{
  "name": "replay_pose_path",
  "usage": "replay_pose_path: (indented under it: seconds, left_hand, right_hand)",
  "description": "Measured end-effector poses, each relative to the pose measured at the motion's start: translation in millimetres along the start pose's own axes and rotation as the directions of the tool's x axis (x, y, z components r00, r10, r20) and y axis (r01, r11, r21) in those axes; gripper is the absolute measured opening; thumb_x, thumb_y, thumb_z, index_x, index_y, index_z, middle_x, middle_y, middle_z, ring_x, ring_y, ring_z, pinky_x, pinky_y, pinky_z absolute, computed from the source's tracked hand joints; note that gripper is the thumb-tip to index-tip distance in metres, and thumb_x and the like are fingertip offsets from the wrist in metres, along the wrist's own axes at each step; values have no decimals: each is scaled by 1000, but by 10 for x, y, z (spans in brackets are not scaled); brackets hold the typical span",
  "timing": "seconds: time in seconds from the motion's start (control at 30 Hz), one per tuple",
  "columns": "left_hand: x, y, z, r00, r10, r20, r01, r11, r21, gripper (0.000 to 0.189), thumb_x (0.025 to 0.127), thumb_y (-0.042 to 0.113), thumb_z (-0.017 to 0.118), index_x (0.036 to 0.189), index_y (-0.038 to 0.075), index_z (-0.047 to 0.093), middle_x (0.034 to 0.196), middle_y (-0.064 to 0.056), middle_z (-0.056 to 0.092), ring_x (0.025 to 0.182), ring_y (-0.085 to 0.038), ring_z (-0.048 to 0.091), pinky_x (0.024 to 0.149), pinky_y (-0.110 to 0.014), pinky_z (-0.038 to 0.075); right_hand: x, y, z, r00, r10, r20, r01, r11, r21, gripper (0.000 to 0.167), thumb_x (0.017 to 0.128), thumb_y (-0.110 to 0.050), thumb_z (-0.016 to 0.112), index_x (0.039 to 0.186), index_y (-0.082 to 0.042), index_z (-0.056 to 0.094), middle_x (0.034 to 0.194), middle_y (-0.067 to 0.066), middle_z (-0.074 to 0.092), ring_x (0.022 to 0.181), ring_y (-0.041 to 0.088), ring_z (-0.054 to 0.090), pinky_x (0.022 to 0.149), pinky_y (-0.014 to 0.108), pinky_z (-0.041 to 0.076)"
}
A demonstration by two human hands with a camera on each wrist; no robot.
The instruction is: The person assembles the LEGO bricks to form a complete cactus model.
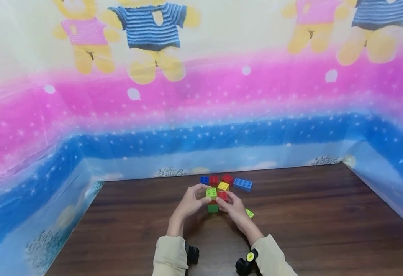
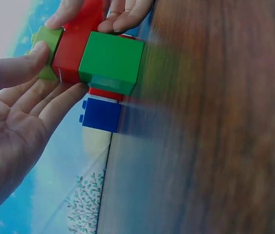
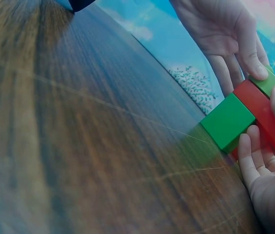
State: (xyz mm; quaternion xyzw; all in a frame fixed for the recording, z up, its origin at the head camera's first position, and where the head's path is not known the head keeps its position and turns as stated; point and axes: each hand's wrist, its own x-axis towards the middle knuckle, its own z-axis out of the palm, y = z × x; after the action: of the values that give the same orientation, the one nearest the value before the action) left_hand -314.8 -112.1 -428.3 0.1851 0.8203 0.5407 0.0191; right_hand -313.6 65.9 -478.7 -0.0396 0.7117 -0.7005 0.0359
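Observation:
A small stack stands on the table, with a dark green brick (image 2: 112, 61) at the bottom, a longer red brick (image 2: 76, 46) above it and a light green brick (image 1: 211, 193) on top. My left hand (image 1: 190, 202) pinches the light green brick between thumb and fingers. From the other side, my right hand (image 1: 235, 210) holds the red brick, whose end juts out to the right. In the right wrist view, the right fingers (image 3: 247, 158) curl beside the dark green brick. Whether the light green brick is fully pressed down cannot be told.
Behind the stack are a yellow brick (image 1: 223, 186), a dark blue brick (image 1: 204, 180), two red bricks (image 1: 213, 180) and a long blue brick (image 1: 243, 184). Another light green brick (image 1: 249, 213) lies beside the right wrist. A printed cloth (image 1: 201, 138) borders the brown table (image 1: 136, 230).

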Motion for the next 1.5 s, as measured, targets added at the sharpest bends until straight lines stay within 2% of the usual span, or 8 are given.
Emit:
replay_pose_path:
  seconds: [0.17, 0.23, 0.33, 0.43, 0.67, 0.73, 0.93, 1.5]
  left_hand:
    - [-48, 302, 16, 1000, 17, 14, -17, 1000, -4, 29, 94, 3, 59, 123, -2, 60, 127, -23, 61, 123, -41, 55, 100, -55, 49]
    - [-103, 427, 20, 1000, 8, 19, -8, 1000, 1, 29, 94, 1, 58, 123, -5, 59, 128, -26, 60, 124, -43, 54, 102, -57, 47]
    - [-140, 455, 23, 1000, -3, 18, 3, 1000, 14, 29, 95, 1, 57, 123, -5, 58, 129, -26, 59, 126, -43, 53, 103, -57, 45]
    - [-142, 414, 21, 1000, -6, 12, 6, 1000, 15, 29, 95, 1, 58, 123, -5, 58, 128, -26, 60, 125, -43, 54, 103, -57, 45]
    - [-11, 101, 72, 1000, 7, -8, -7, 1000, 17, 31, 95, 5, 60, 125, 1, 60, 130, -22, 61, 125, -40, 55, 101, -55, 48]
    - [8, 61, 69, 1000, 10, -5, -10, 1000, 21, 30, 95, 7, 60, 125, 3, 60, 130, -20, 61, 125, -38, 55, 100, -54, 48]
    - [20, 13, 42, 1000, -2, 10, 2, 1000, 15, 30, 94, 9, 63, 123, 4, 61, 130, -18, 61, 129, -39, 52, 103, -57, 46]
    - [27, -51, 49, 1000, -4, 16, 4, 1000, -19, 33, 93, 11, 63, 125, 5, 60, 131, -18, 60, 126, -38, 53, 101, -57, 46]
  right_hand:
    - [-46, -179, -33, 1000, 0, -17, 1, 1000, 9, 49, 100, -27, 56, 136, 3, 46, 129, 26, 58, 94, 16, 64, 92, 37, 57]
    - [-37, -164, -34, 1000, 11, -25, -10, 1000, 20, 50, 101, -30, 53, 136, 3, 45, 128, 26, 58, 91, 13, 62, 91, 36, 57]
    - [41, -26, -21, 999, 29, -35, -27, 998, 49, 53, 99, -36, 55, 136, 1, 46, 126, 22, 59, 89, 11, 61, 88, 33, 58]
    - [49, 3, 3, 999, 42, -34, -39, 996, 80, 54, 97, -37, 58, 135, -1, 47, 123, 19, 61, 87, 10, 60, 87, 30, 58]
    - [59, -17, 6, 997, 58, -44, -53, 992, 111, 48, 96, -32, 60, 131, -1, 50, 113, 13, 64, 82, 9, 60, 83, 29, 59]
    - [62, -25, 7, 997, 58, -46, -52, 992, 119, 46, 96, -31, 61, 129, -1, 51, 109, 11, 64, 81, 9, 59, 81, 28, 59]
    - [54, -28, 16, 998, 63, -19, -61, 991, 119, 45, 95, -32, 62, 125, 0, 50, 102, 6, 61, 79, 12, 57, 79, 26, 59]
    - [55, -4, -16, 999, 51, 12, -52, 990, 133, 42, 97, -30, 58, 126, -1, 50, 105, 6, 58, 83, 12, 56, 81, 26, 58]
